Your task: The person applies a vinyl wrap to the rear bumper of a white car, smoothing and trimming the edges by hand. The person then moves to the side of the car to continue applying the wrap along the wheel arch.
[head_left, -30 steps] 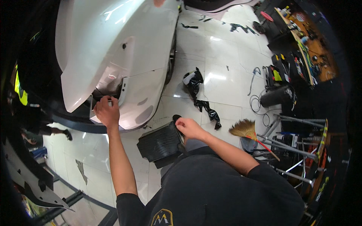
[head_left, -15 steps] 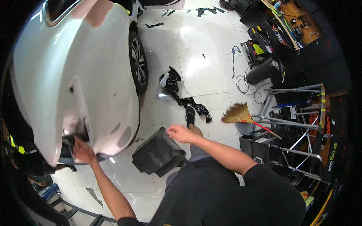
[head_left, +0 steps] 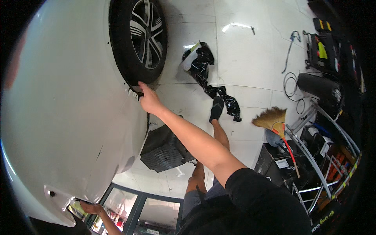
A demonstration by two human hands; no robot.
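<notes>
A large white car bumper (head_left: pixel 78 117) curves along my left side, with a scratch low on its face. My right hand (head_left: pixel 150 101) is at its wheel-arch edge, beside a small white clip (head_left: pixel 133 94) and just below the black tyre (head_left: pixel 131 64). The fingers bend round that edge and are partly hidden. Far down at the lower left, my left hand (head_left: pixel 90 207) grips the rim of an opening in the bumper, its fingertips out of sight inside. Beneath my right forearm, a black ribbed plastic panel (head_left: pixel 162 152) lies on the floor.
Crumpled black plastic sheeting (head_left: pixel 201 68) lies near my foot. To the right are a straw broom (head_left: pixel 276 119), a metal folding frame (head_left: pixel 303 147), black boxes (head_left: pixel 270 160), a black cylinder (head_left: pixel 319 87) and a coiled cable (head_left: pixel 290 90). A dark-framed glass door (head_left: pixel 141 203) stands behind the bumper.
My view has swung closer to the car. My right hand has gone from free air above the panel to the wheel-arch edge. My left hand remains at the bumper opening.
</notes>
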